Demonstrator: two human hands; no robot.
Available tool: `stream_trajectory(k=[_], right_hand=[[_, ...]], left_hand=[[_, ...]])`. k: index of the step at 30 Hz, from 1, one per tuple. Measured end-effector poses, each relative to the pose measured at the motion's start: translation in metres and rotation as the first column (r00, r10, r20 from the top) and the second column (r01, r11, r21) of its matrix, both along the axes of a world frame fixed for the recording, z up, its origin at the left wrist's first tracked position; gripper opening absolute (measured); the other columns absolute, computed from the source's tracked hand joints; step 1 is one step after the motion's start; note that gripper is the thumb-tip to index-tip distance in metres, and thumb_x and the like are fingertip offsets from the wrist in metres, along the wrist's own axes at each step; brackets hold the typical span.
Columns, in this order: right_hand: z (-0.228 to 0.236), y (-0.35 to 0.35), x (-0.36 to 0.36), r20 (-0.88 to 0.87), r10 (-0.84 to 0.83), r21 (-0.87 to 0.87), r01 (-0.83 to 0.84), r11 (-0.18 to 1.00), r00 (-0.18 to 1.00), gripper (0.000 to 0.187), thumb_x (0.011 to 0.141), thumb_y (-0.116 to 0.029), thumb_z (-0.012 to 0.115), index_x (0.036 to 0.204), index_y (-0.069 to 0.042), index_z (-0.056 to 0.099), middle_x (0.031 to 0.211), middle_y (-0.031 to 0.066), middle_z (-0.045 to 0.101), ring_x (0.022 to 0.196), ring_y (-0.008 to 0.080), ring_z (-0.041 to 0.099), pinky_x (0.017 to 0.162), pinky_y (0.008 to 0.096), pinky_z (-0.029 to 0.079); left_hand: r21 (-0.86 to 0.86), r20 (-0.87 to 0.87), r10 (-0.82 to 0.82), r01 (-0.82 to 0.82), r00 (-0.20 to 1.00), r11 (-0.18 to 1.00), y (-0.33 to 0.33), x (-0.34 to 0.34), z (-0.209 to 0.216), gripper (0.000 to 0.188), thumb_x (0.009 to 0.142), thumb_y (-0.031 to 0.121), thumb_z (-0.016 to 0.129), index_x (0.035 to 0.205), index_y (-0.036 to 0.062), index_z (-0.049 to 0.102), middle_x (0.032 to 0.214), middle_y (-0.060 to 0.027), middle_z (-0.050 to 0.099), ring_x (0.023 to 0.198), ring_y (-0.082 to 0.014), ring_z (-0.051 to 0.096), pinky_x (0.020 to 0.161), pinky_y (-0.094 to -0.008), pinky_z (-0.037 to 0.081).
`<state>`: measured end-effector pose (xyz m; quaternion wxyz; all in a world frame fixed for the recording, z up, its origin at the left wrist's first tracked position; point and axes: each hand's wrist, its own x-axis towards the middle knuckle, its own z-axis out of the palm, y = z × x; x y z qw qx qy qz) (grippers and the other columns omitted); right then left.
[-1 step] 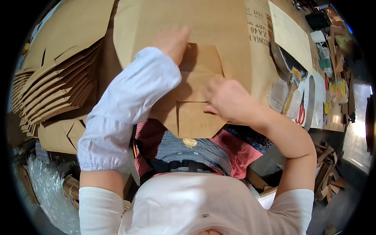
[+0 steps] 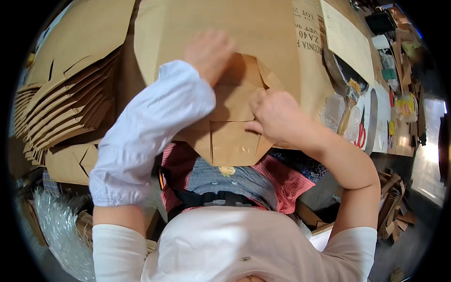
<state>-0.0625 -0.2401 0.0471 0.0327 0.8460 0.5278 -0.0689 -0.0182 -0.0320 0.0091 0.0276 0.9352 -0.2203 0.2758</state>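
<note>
A brown paper bag point(image 2: 230, 141) with a folded, flap-ended bottom lies on the work surface in front of me, its near end by my lap. My left hand point(image 2: 211, 55), below a pale blue sleeve cover point(image 2: 150, 127), is at the bag's far left edge; motion smears its fingers. At the bag's right side is my right hand point(image 2: 277, 115), fingers curled against the paper and thumb toward the centre fold. Just beyond those fingers, the bag's far right flap stands slightly raised. The right fingertips are partly hidden.
At left rise stacks of folded brown paper bags point(image 2: 70, 103). On the right lie a brush point(image 2: 350, 105), red-handled scissors point(image 2: 360, 134) and a pale sheet point(image 2: 347, 40). A large printed paper sack point(image 2: 225, 19) lies beneath the bag. Clear plastic strips point(image 2: 61, 235) hang at lower left.
My left hand has shifted slightly right along the bag's far edge. My right hand has moved a little right, and the far right flap has spread outward.
</note>
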Motion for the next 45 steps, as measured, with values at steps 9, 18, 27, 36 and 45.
stream_trajectory(k=[9, 18, 27, 36, 45], right_hand=[[-0.011, 0.066, 0.022, -0.035, 0.165, -0.847, -0.116, 0.518, 0.986, 0.03, 0.079, -0.033, 0.067, 0.104, -0.017, 0.071, 0.098, 0.0052, 0.069, 0.082, 0.0227, 0.066, 0.069, 0.0371, 0.049], [-0.009, -0.011, 0.024, -0.043, -0.379, -0.55, 0.296, 0.781, 0.924, 0.056, 0.076, -0.015, 0.066, 0.127, -0.003, 0.046, 0.097, 0.0148, 0.067, 0.092, 0.0303, 0.067, 0.077, 0.04, 0.053], [-0.014, -0.045, 0.011, -0.146, -0.442, -0.087, 0.433, 0.897, 0.885, 0.052, 0.068, -0.007, 0.064, 0.118, 0.001, 0.052, 0.108, 0.0255, 0.06, 0.105, 0.0383, 0.058, 0.091, 0.0426, 0.047], [0.014, -0.041, 0.021, -0.592, -0.236, -0.058, 0.251, 0.966, 0.77, 0.028, 0.069, -0.003, 0.061, 0.098, -0.003, 0.06, 0.093, 0.0154, 0.06, 0.091, 0.0352, 0.058, 0.079, 0.0421, 0.046], [-0.018, -0.032, 0.021, -0.441, -0.458, 0.09, 0.546, 0.833, 0.771, 0.02, 0.076, -0.018, 0.068, 0.076, 0.001, 0.065, 0.073, 0.0202, 0.064, 0.073, 0.0394, 0.062, 0.068, 0.0458, 0.05]], left_hand=[[0.333, -0.876, 0.251, 0.14, 0.412, 0.933, -0.064, -0.068, 0.015, 0.032, 0.092, 0.03, 0.048, 0.098, 0.0069, 0.069, 0.092, -0.0091, 0.069, 0.092, -0.0273, 0.065, 0.081, -0.0396, 0.051], [0.498, -0.671, 0.447, -0.087, 0.591, 0.863, 0.028, -0.094, 0.008, 0.049, 0.081, 0.013, 0.054, 0.129, 0.0029, 0.049, 0.104, -0.0139, 0.066, 0.107, -0.0282, 0.059, 0.087, -0.0374, 0.049], [-0.142, -0.869, -0.006, -0.238, 0.494, 0.961, 0.054, -0.078, 0.024, 0.04, 0.064, 0.005, 0.066, 0.104, -0.0003, 0.063, 0.093, -0.0224, 0.066, 0.093, -0.0378, 0.062, 0.083, -0.04, 0.05], [-0.358, -0.875, -0.251, -0.205, 0.413, 0.911, 0.058, -0.057, 0.023, 0.056, 0.055, 0.002, 0.072, 0.111, 0.0014, 0.063, 0.107, -0.0153, 0.062, 0.106, -0.0308, 0.058, 0.093, -0.0334, 0.046], [-0.376, -0.89, -0.336, -0.079, 0.31, 0.923, 0.06, -0.051, 0.028, 0.047, 0.064, 0.01, 0.072, 0.108, -0.0025, 0.063, 0.102, -0.0185, 0.065, 0.098, -0.0342, 0.062, 0.088, -0.0371, 0.048]])
